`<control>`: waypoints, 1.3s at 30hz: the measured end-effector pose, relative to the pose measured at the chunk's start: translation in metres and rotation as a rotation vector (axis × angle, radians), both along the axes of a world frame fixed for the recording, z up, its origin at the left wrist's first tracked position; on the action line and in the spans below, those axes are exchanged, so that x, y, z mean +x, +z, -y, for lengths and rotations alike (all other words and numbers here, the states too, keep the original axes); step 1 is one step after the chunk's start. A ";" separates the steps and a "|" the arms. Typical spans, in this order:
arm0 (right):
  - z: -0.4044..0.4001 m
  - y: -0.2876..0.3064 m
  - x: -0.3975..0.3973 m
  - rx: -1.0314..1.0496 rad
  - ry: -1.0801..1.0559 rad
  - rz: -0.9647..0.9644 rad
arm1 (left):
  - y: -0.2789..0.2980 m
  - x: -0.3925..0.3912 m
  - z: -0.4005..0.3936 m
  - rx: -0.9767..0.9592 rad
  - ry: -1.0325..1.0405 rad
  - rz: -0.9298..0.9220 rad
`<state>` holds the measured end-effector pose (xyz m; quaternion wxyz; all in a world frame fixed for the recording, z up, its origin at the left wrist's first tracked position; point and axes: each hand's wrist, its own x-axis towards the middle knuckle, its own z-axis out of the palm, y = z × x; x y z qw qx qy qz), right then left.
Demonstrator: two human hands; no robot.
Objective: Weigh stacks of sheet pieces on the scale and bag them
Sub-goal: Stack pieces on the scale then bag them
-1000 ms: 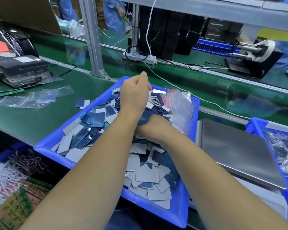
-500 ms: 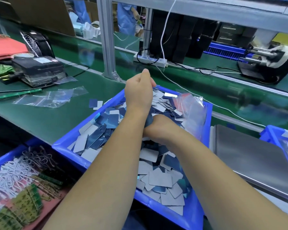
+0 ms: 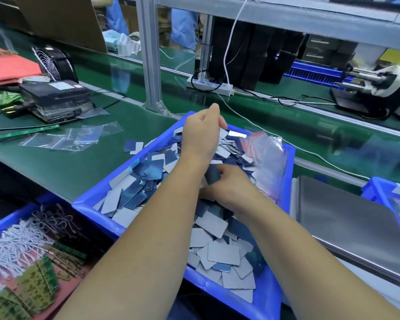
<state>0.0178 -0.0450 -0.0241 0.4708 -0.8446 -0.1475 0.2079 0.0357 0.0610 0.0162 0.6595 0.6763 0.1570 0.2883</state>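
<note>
Your right hand grips a dark stack of sheet pieces at frame centre over the blue bin, your left hand curled above it, contents unclear, while the scale lies rightward, nearer your right hand.

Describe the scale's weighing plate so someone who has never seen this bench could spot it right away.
Start at the big blue bin full of grey and blue sheet pieces in the middle of the green bench. Directly to its right lies the scale plate, a flat brushed-metal slab. It is the only bare, silvery surface there, wedged between two blue bins.
</note>
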 end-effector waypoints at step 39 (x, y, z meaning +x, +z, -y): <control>0.223 0.034 0.031 -0.471 -0.202 0.568 | -0.028 -0.002 0.150 1.172 -0.770 -0.313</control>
